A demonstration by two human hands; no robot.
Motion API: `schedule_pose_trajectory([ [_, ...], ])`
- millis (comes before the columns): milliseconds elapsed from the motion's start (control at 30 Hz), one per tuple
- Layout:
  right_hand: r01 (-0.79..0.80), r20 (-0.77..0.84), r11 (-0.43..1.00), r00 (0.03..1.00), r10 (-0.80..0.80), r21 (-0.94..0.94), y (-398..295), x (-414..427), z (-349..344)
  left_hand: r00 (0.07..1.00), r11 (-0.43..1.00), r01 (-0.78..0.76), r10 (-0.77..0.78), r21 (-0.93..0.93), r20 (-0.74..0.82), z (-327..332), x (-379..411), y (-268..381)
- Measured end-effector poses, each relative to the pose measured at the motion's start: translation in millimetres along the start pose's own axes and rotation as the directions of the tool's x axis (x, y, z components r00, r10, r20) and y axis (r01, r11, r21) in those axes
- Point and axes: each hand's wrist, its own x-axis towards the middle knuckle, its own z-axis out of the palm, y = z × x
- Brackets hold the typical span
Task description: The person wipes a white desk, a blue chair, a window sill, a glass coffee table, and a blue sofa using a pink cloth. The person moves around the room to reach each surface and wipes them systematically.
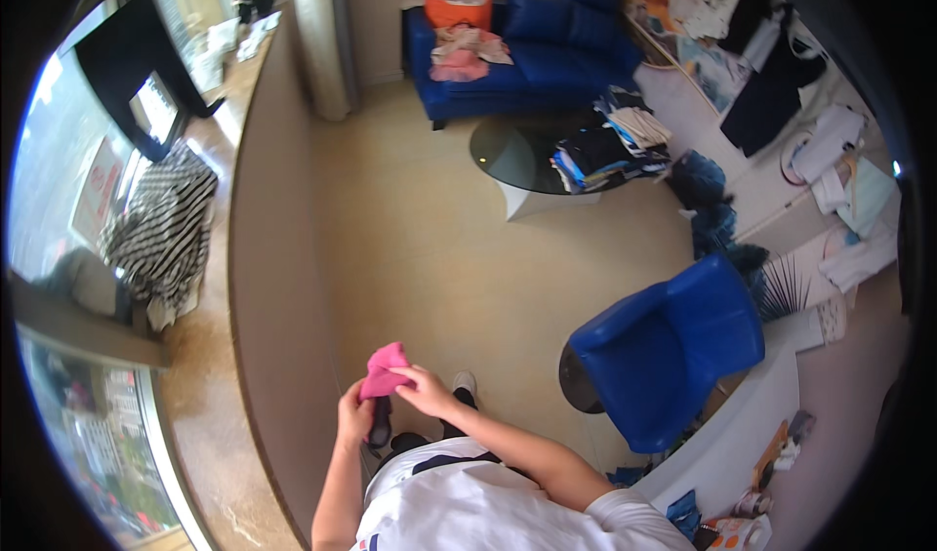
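A small pink cloth [382,372] is held up in front of my waist, over the floor beside the low wall. My left hand [354,415] grips its lower left edge, with the fingers partly hidden. On the cloth's right side, my right hand [426,391] pinches the fabric between thumb and fingers. Directly beneath the cloth, next to my left hand, shows a dark elongated object [379,423]; whether it is held or lies lower down, I cannot tell. One white shoe [465,382] of mine is on the floor to the right.
Left, a stone window ledge [212,404] bears a black-and-white striped garment [165,221]. A blue armchair [659,361] stands at right. Ahead, an oval glass table [505,152] carries stacked clothes [607,145]; behind it, a blue sofa [476,101] holds an orange basket [457,11] and clothes.
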Motion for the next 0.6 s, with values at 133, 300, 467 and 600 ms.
schedule_pose_trajectory([
  [133,-0.114,-0.096,0.956,0.985,0.144,0.27,23.7,-26.3,-99.4,0.979,0.997,0.025,-0.04,0.078,0.199,101.2,17.7,24.7],
  [300,-0.052,-0.195,0.682,0.94,0.28,0.73,23.4,-39.9,-173.0,0.91,0.995,-0.027,-0.014,0.095,0.414,171.4,53.5,77.9],
  [467,-0.081,-0.049,0.413,0.954,0.296,0.907,8.8,-30.9,-228.1,0.87,0.98,0.136,-0.05,-0.143,0.49,223.9,75.2,138.9],
  [600,-0.008,-0.159,0.537,0.951,0.264,0.843,11.5,-18.2,-246.0,0.779,0.958,0.201,-0.031,-0.203,0.626,239.7,96.3,158.1],
])
